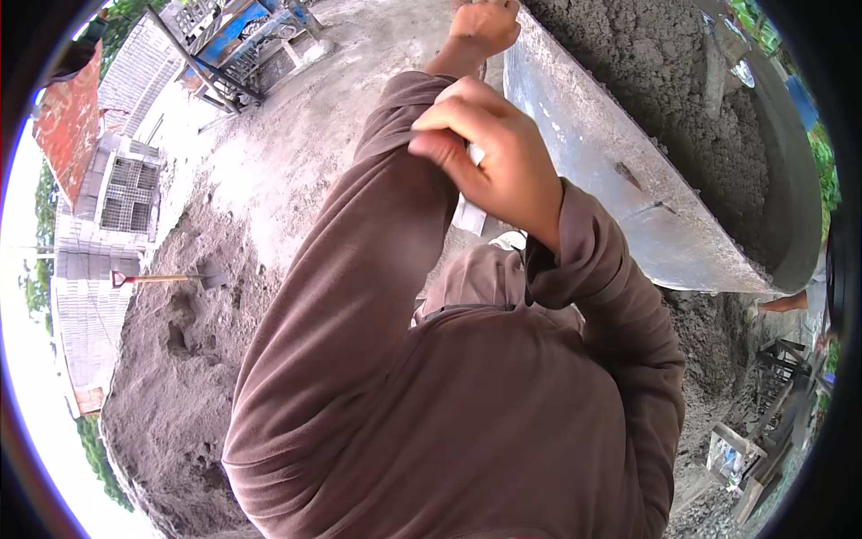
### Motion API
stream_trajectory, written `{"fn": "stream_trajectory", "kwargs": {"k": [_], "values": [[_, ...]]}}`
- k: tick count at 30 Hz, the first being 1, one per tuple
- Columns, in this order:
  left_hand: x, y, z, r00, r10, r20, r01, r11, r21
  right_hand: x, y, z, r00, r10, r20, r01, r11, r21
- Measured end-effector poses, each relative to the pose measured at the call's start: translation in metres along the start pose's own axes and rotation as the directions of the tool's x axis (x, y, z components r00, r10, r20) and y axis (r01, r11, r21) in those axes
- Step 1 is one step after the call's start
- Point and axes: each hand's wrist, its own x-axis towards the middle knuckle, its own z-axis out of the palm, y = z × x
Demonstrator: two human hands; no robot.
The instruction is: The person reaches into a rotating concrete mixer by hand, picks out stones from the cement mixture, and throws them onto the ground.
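The brown left sleeve (359,234) is lying along the person's extended left forearm, its folds bunching near the wrist, just before the near side of a metal trough (611,171). The right hand (503,153) is gripping this sleeve; its thumb and bent fingers are closing upon the cloth, slightly blurred. The left hand (489,27) is showing itself beyond the cuff, beside the far corner of the trough wall. Its fingers are curling inward, but I cannot tell whether they are gripping anything.

The trough is carrying a grey wet mix (664,99), which is lying rough against the inner side of the rim. Past the trough's near right corner, a bare limb (783,304) of another person is appearing, and below it some wooden pieces (759,476) are lying on the ground.

To the left, a shovel (153,278) with a red handle is resting on a grey heap (189,377), at its outer edge. Behind it a block wall (90,305) is standing. A blue machine (242,36) is standing at the far edge of the floor (278,180).
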Motion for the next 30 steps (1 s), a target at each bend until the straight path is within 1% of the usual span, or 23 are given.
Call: {"fn": "stream_trajectory", "kwargs": {"k": [2, 3, 5, 6, 7, 9, 10, 11, 13, 14, 16, 17, 18, 19, 20, 21, 22, 23, 24, 26, 28, 29, 30], "values": [[-0.003, 0.012, 0.002, 0.995, 0.059, -0.079, -0.061, 0.998, -0.026, 0.008, 0.014, 0.014, 0.990, 0.035, -0.136, -0.047, 0.995, -0.085], [-0.019, -0.008, -0.016, 0.991, 0.132, -0.016, -0.131, 0.990, 0.049, 0.021, 0.014, 0.046, 0.969, 0.049, -0.242, -0.057, 0.998, -0.029], [-0.026, 0.006, -0.003, 0.980, 0.199, -0.003, -0.199, 0.979, 0.039, 0.032, 0.039, 0.053, 0.955, 0.193, -0.225, -0.254, 0.924, -0.286], [-0.032, 0.009, -0.002, 0.955, 0.294, -0.031, -0.294, 0.956, 0.009, 0.032, 0.059, 0.049, 0.953, 0.218, -0.212, -0.288, 0.870, -0.399], [-0.030, 0.012, -0.001, 0.951, 0.308, -0.032, -0.308, 0.951, -0.004, 0.031, 0.077, 0.042, 0.949, 0.238, -0.209, -0.313, 0.804, -0.505], [-0.022, 0.013, 0.011, 0.978, 0.210, 0.013, -0.210, 0.978, -0.012, 0.010, 0.100, 0.036, 0.938, 0.320, -0.130, -0.336, 0.755, -0.563], [-0.017, 0.013, 0.017, 0.987, 0.154, 0.034, -0.154, 0.988, -0.010, -0.012, 0.117, 0.037, 0.985, 0.045, -0.169, -0.122, 0.868, -0.482], [-0.013, 0.013, 0.021, 0.994, 0.093, 0.054, -0.093, 0.996, -0.005, -0.031, 0.132, 0.041, 0.973, 0.062, -0.220, -0.164, 0.863, -0.479], [-0.035, 0.041, 0.005, 0.986, -0.037, 0.165, 0.063, 0.986, -0.156, -0.048, 0.145, 0.038, 0.951, 0.138, -0.277, -0.268, 0.814, -0.515], [-0.048, 0.036, 0.025, 0.976, 0.022, 0.218, 0.030, 0.972, -0.235, -0.054, 0.148, 0.034, 0.957, 0.185, -0.225, -0.281, 0.791, -0.543], [-0.077, 0.042, 0.041, 0.900, -0.236, 0.366, 0.327, 0.921, -0.211, -0.061, 0.147, 0.030, 0.925, 0.342, -0.165, -0.371, 0.721, -0.585], [-0.091, 0.048, 0.018, 0.880, -0.084, 0.468, 0.189, 0.965, -0.183, -0.063, 0.142, 0.030, 0.921, 0.350, -0.168, -0.379, 0.714, -0.589], [-0.124, 0.011, 0.133, 0.914, 0.229, 0.336, 0.089, 0.693, -0.715, -0.065, 0.135, 0.031, 0.921, 0.355, -0.157, -0.384, 0.772, -0.506], [-0.126, 0.038, 0.100, 0.860, 0.370, 0.351, -0.252, 0.907, -0.336, -0.071, 0.126, 0.030, 0.920, 0.366, -0.143, -0.391, 0.822, -0.415], [-0.138, 0.032, 0.072, 0.828, 0.376, 0.417, -0.012, 0.754, -0.657, -0.078, 0.116, 0.026, 0.923, 0.379, -0.068, -0.383, 0.891, -0.243], [-0.142, 0.035, 0.011, 0.808, 0.479, 0.344, -0.185, 0.759, -0.624, -0.084, 0.107, 0.022, 0.926, 0.378, 0.002, -0.377, 0.924, -0.059], [-0.145, 0.033, -0.021, 0.748, 0.545, 0.379, -0.229, 0.748, -0.623, -0.098, 0.100, 0.013, 0.828, 0.539, 0.154, -0.556, 0.826, 0.094], [-0.156, 0.025, -0.011, 0.713, 0.600, 0.363, -0.322, 0.740, -0.591, -0.119, 0.099, 0.005, 0.650, 0.697, 0.304, -0.760, 0.603, 0.243], [-0.169, 0.010, -0.003, 0.718, 0.628, 0.299, -0.385, 0.717, -0.581, -0.142, 0.101, 0.002, 0.423, 0.824, 0.378, -0.885, 0.287, 0.365], [-0.171, 0.002, -0.013, 0.759, 0.634, 0.146, -0.439, 0.665, -0.605, -0.189, 0.100, 0.007, 0.564, 0.797, 0.214, -0.787, 0.598, -0.152], [-0.146, 0.017, -0.059, 0.850, 0.525, -0.044, -0.404, 0.597, -0.693, -0.170, 0.074, -0.014, 0.659, 0.707, 0.257, -0.723, 0.690, -0.044], [-0.127, 0.021, -0.071, 0.865, 0.475, -0.164, -0.441, 0.561, -0.700, -0.150, 0.072, -0.029, 0.650, 0.719, 0.245, -0.731, 0.680, -0.056], [-0.106, 0.022, -0.071, 0.871, 0.420, -0.256, -0.466, 0.539, -0.702, -0.128, 0.065, -0.048, 0.720, 0.679, 0.144, -0.672, 0.734, -0.098]]}}
